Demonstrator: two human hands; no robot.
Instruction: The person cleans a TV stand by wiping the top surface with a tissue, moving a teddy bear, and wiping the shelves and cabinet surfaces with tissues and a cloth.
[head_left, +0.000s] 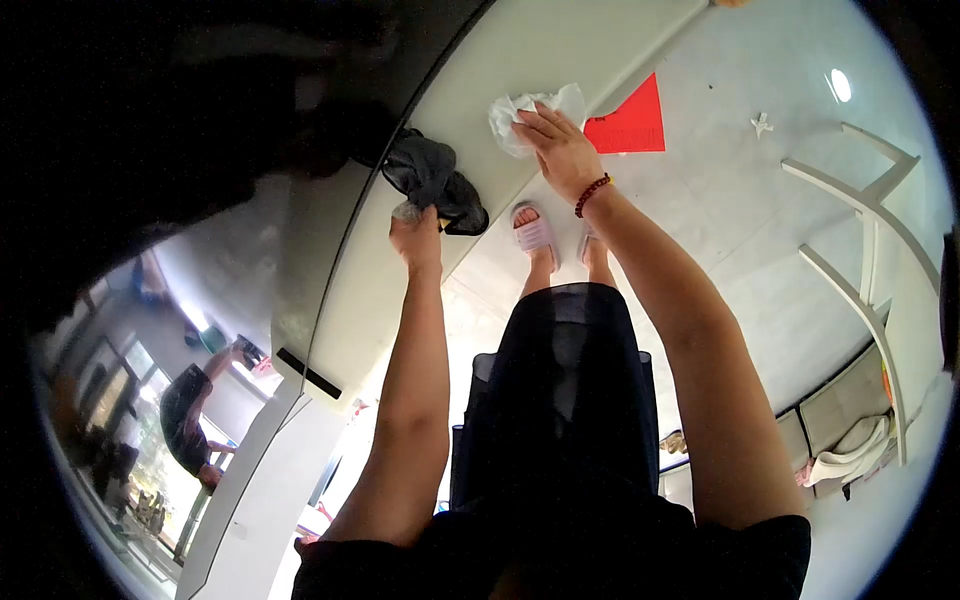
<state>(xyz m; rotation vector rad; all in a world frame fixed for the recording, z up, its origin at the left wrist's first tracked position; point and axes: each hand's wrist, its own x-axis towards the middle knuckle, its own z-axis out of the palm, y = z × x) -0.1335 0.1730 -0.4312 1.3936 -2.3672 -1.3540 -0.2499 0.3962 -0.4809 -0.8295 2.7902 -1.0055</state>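
My right hand (562, 152) presses a crumpled white tissue (512, 105) against the pale ledge (590, 45), its fingers laid over the top. A dark beaded bracelet (591, 196) circles that wrist. My left hand (415, 238) is closed at the near end of a bunched dark grey cloth (432, 172), which lies on the same ledge beside the glossy black surface. A small pale, see-through bit shows at the left fingertips, and a touch of yellow sits by the cloth; neither can be made out further.
A red sheet (632, 122) lies past the ledge's edge. White chair-like legs (870, 210) stand on the right, near a small white scrap (762, 124) on the floor. The glossy black panel (230, 130) on the left mirrors the room. My sandalled feet (533, 230) are below.
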